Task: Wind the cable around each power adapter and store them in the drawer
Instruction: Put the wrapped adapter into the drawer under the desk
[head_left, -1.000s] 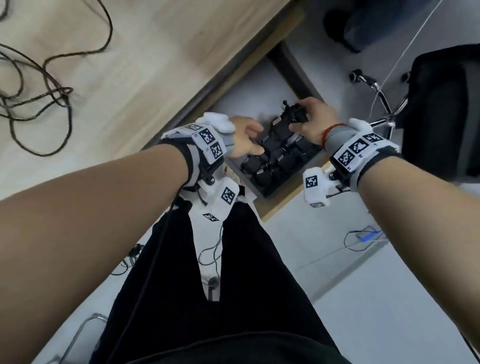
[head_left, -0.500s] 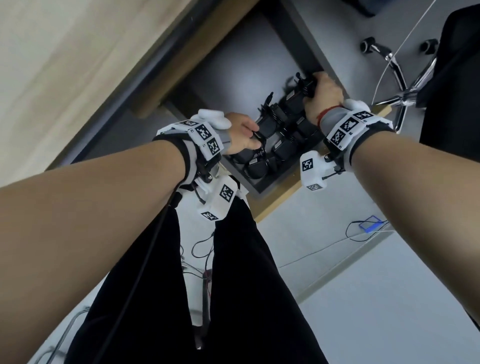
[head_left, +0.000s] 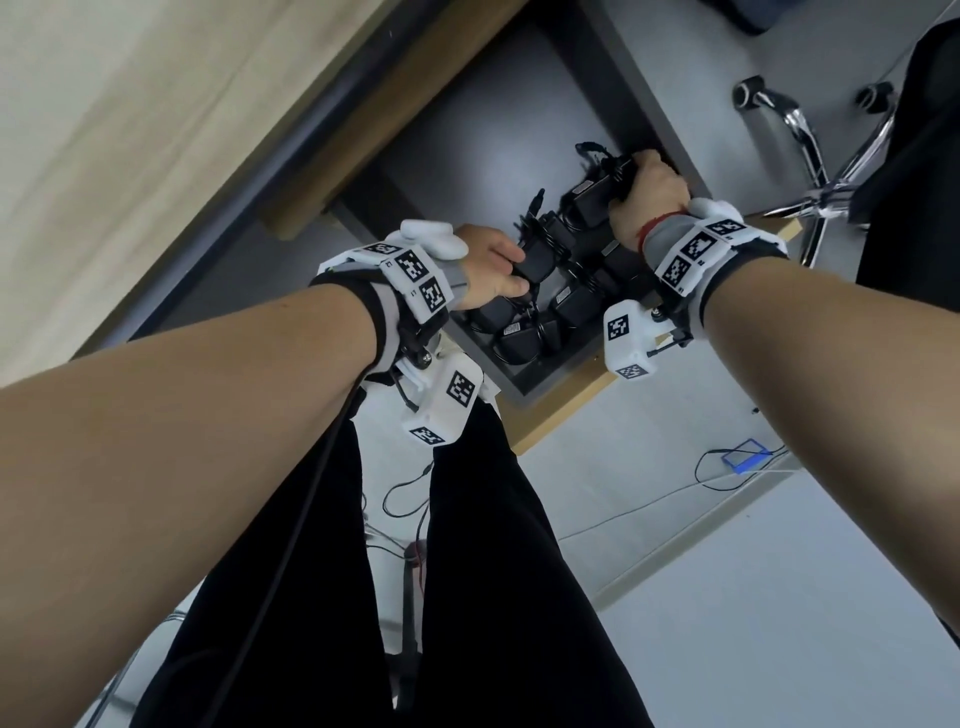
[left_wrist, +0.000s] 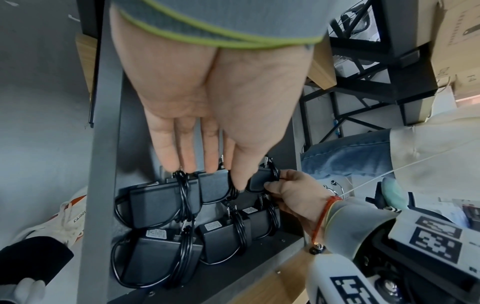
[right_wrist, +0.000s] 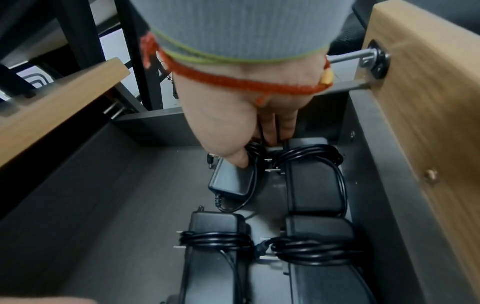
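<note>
The grey drawer (head_left: 467, 130) stands pulled out, with several black power adapters (head_left: 524, 332) lying in rows, each with its cable wound round it. My right hand (head_left: 649, 192) grips one more wound adapter (head_left: 597, 189) at the far end of the rows, near the drawer's right wall. In the right wrist view its thumb presses on this adapter (right_wrist: 231, 179) and the fingers curl behind it. My left hand (head_left: 493, 270) reaches in from the left. Its straight fingers (left_wrist: 187, 156) rest on the tops of the stored adapters (left_wrist: 161, 199).
The wooden desk top (head_left: 130, 130) runs along the upper left, above the drawer. A chair's chrome wheeled base (head_left: 810, 156) stands at the right. Loose cables and a blue device (head_left: 745, 454) lie on the floor. My black-trousered legs (head_left: 493, 571) are below the drawer's wooden front (head_left: 561, 410).
My right hand has brought its adapter down towards the drawer's right wall. My left hand has settled on the stored adapters. My head has tilted down, so the desk's loose cable has left the view.
</note>
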